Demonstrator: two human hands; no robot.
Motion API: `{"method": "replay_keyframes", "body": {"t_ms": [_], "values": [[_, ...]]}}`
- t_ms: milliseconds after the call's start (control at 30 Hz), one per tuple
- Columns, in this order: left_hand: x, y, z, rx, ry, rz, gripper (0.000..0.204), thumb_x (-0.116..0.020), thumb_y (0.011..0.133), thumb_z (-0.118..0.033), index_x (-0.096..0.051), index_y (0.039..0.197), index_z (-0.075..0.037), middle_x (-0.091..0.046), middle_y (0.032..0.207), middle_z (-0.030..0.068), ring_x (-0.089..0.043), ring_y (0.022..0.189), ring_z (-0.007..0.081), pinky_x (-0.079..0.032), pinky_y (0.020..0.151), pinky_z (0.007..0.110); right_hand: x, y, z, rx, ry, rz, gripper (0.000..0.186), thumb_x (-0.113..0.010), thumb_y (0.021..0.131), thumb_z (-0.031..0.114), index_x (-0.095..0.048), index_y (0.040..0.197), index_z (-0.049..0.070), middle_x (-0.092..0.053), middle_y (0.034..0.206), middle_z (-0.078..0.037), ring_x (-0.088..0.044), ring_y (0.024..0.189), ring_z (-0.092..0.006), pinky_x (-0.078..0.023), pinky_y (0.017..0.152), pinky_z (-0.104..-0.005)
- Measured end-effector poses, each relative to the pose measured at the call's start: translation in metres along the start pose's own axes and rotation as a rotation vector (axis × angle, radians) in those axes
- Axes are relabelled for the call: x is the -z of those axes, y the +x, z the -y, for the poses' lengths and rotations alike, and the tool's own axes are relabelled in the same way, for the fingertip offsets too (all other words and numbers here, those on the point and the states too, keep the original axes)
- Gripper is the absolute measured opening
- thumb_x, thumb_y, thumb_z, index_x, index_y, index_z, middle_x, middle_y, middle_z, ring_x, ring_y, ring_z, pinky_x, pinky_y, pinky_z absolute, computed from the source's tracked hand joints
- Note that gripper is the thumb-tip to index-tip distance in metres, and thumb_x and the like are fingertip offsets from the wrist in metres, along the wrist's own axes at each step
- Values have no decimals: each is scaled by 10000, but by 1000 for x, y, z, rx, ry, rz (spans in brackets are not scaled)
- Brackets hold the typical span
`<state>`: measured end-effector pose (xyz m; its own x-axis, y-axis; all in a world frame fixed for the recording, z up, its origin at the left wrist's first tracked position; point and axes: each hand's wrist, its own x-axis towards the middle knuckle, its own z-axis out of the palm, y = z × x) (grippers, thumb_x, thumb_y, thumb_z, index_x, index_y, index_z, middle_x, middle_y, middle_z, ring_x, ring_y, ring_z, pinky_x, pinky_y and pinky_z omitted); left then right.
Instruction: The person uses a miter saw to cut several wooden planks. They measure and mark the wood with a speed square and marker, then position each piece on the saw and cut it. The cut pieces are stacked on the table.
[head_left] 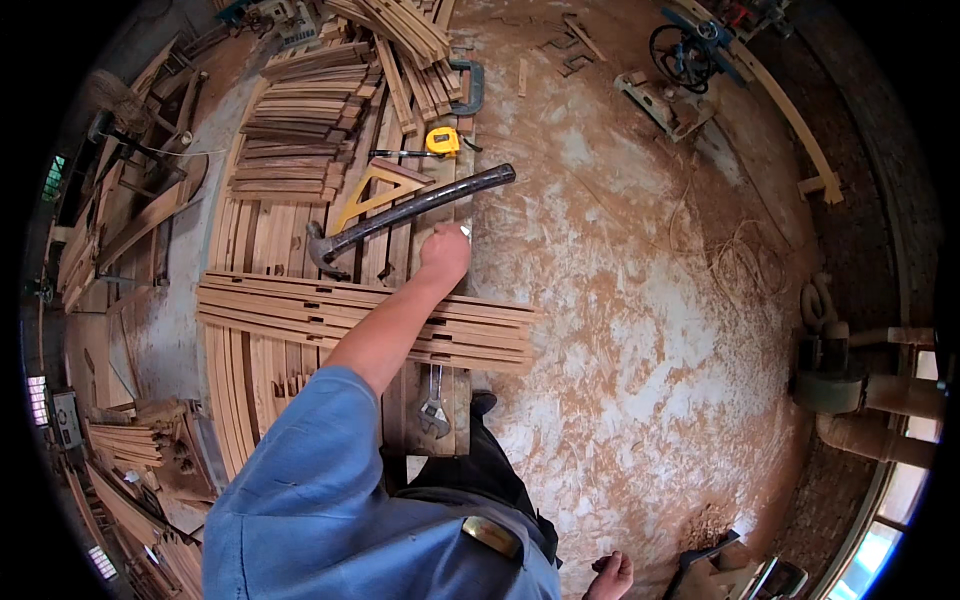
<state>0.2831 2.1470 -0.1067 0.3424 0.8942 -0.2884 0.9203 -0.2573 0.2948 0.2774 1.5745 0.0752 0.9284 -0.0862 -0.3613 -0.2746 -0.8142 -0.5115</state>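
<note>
My left hand (445,255) is closed at the bench's right edge, just below the claw hammer (420,205), with a small pale thing at its fingers that I cannot make out. A yellow triangle square (355,200) lies beside the hammer, and a yellow tape measure (442,142) is above them. Under my left forearm, mortised wooden strips (260,300) lie crosswise over long boards. An adjustable wrench (433,412) sticks out below them. My right hand (615,575) hangs low at the bottom, fingers curled, whatever it may hold hidden.
Stacked slats (290,140) and a C-clamp (470,90) occupy the bench's far end. Machines stand at upper right (680,60) and right, the latter with large ducts (840,385). Timber (135,240) crowds the left side. A dusty floor (630,350) runs right of the bench.
</note>
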Motion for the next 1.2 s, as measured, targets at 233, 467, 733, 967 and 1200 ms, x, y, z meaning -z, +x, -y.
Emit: {"method": "replay_keyframes", "body": {"t_ms": [233,467,733,967,1200], "values": [[-1,-2,3,-124,195,46,296,-533,868,-110,-588,1144,-17,-609,1117,207,-654,974,357,-554,816,419,-9,4,-10,63,35,77,304,-511,940,224,-609,758,1,-623,672,-102,-552,635,-218,-450,656,-361],[36,-11,-17,-325,-26,25,190,-536,860,-110,-575,1012,-1,-654,870,224,-647,897,396,-531,754,463,-8,4,-22,95,-3,77,306,-510,941,232,-598,753,7,-614,671,-101,-562,636,-222,-453,658,-360],[152,62,19,-441,241,-30,432,-603,819,-137,-562,1249,-141,-548,1235,145,-586,1086,335,-503,889,422,-6,2,-20,20,-4,71,292,-508,947,236,-598,779,15,-612,665,-83,-558,612,-181,-456,621,-340],[152,111,66,-274,509,267,732,-681,787,-205,-367,1449,-186,-451,1346,210,-512,1208,355,-463,979,424,-6,3,-33,14,19,114,283,-513,942,232,-609,779,22,-608,649,-74,-546,606,-173,-445,596,-334],[144,137,78,-349,484,283,573,-689,836,-264,-470,1355,-158,-510,1272,152,-533,1170,338,-464,952,433,-7,5,-25,-40,-85,105,323,-509,950,274,-621,768,31,-618,653,-75,-548,596,-185,-446,591,-347]]}}
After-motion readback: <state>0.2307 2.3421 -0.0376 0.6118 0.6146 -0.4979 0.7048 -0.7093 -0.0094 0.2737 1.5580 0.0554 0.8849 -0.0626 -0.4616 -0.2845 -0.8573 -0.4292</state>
